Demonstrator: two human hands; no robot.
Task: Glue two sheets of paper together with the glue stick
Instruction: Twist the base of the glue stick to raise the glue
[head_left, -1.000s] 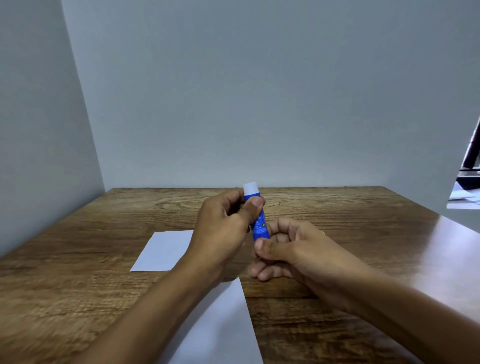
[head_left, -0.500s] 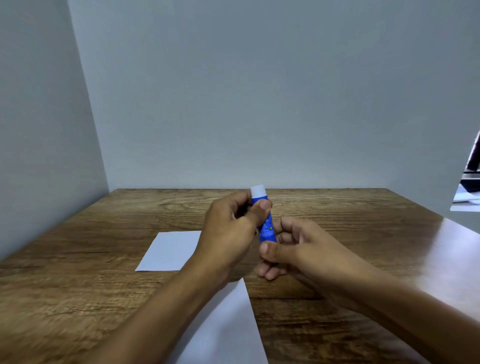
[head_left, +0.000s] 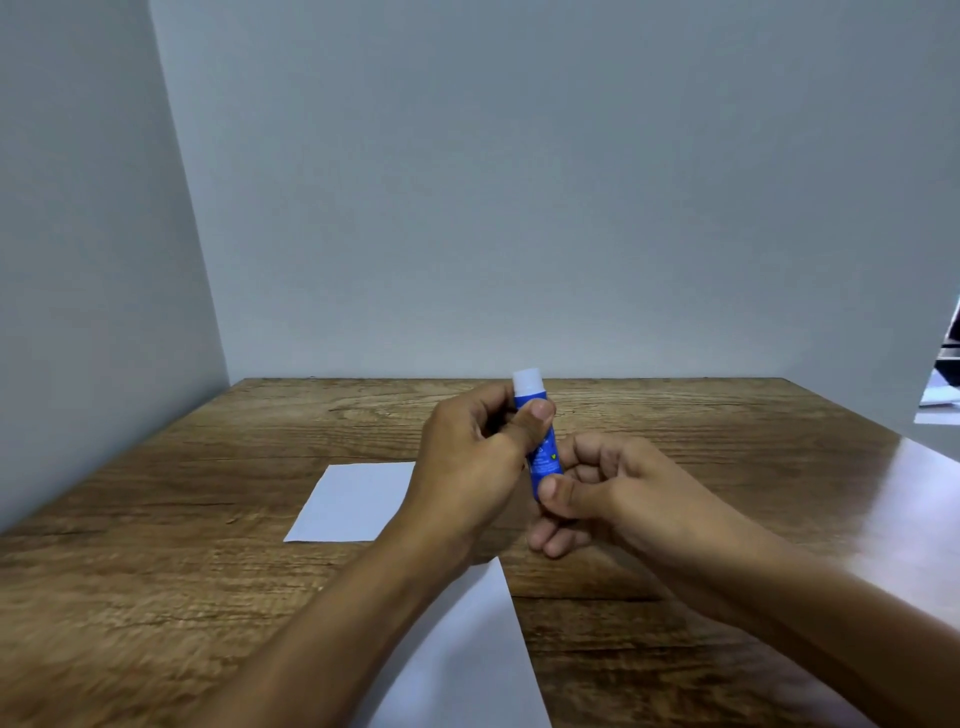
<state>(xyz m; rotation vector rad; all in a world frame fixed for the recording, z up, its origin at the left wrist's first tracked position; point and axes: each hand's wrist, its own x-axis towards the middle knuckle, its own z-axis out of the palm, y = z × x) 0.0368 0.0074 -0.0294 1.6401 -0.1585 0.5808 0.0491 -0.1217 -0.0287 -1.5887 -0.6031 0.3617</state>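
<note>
A blue glue stick (head_left: 544, 457) with a white tip stands nearly upright above the table, held by both hands. My left hand (head_left: 467, 467) grips its upper part, thumb across the blue barrel just below the white tip. My right hand (head_left: 608, 493) pinches its lower end between thumb and curled fingers. One white sheet of paper (head_left: 353, 501) lies flat on the table to the left of my hands, partly hidden by my left hand. A second white sheet (head_left: 467, 654) lies nearer me, under my left forearm.
The wooden table (head_left: 727, 431) runs back to a grey wall, with another grey wall on the left. At the far right edge, beyond the table, some dark and white objects (head_left: 943, 384) are partly in view.
Both hands with the glue stick have stayed together, and the view shifted slightly. The right thumb and fingers have shifted a little at the stick's lower end.
</note>
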